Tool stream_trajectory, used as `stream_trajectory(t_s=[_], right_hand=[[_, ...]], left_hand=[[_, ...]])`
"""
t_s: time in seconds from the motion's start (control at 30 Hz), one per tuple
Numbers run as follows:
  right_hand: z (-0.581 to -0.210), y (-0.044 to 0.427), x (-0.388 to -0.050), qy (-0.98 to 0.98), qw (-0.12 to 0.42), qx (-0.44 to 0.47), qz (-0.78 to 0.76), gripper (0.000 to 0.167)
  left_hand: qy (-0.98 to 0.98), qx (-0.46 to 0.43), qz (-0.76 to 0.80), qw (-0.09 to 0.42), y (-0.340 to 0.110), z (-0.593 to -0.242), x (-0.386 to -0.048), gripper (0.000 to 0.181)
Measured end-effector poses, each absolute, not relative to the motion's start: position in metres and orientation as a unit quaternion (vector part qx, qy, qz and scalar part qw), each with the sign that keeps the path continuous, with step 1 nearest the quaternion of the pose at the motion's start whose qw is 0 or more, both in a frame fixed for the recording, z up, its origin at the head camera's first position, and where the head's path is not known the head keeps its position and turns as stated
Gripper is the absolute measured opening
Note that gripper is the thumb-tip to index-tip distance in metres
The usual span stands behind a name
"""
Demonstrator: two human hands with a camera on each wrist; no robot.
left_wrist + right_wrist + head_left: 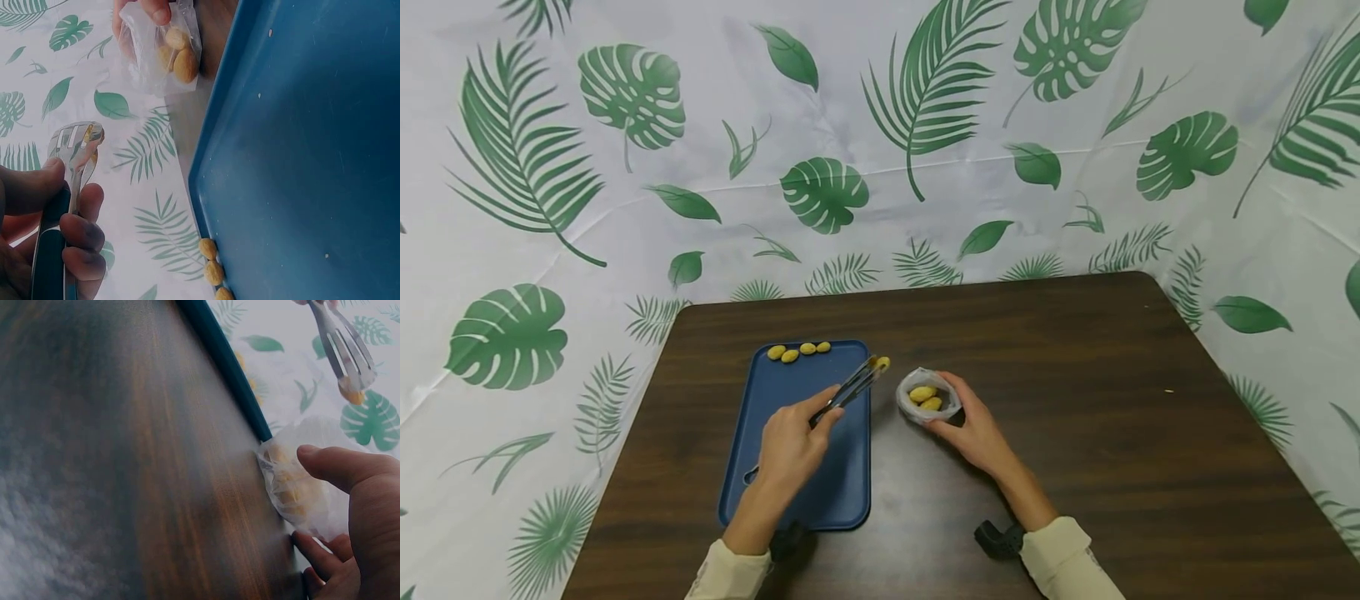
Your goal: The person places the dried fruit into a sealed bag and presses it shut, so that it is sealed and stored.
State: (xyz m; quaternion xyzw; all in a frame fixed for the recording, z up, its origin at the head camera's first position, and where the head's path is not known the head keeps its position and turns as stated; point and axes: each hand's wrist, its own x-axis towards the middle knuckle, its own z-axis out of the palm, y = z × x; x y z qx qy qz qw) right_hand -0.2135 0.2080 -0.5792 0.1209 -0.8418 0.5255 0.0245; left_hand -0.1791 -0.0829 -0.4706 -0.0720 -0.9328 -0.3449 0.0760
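My left hand (793,442) grips metal tongs (850,388) over the tray's right side, and a yellow-brown piece (882,363) is pinched in their tips. In the left wrist view the left hand (59,231) curls round the tongs' dark handle (53,250). To the right of the tray, my right hand (977,429) holds a clear plastic bag (908,410) with its mouth open and several yellow pieces (922,394) inside. The right wrist view has the thumb of the right hand (375,506) against the bag (325,434).
A blue tray (790,400) lies on the dark wooden table (1037,350), with several yellow pieces (777,353) along its far edge. A leaf-patterned cloth (925,217) hangs behind the table. One small pale scrap (1168,391) lies on the table at the right.
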Motion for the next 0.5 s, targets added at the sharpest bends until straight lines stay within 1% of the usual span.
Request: stream_trajectory(t_s=[0.5], right_hand=[[-0.5804, 0.2060, -0.2142, -0.844, 0.033, 0.119, 0.522, 0.077]], left_hand=[[-0.931, -0.095, -0.346, 0.073, -0.0737, -0.4734, -0.1768, 0.038]])
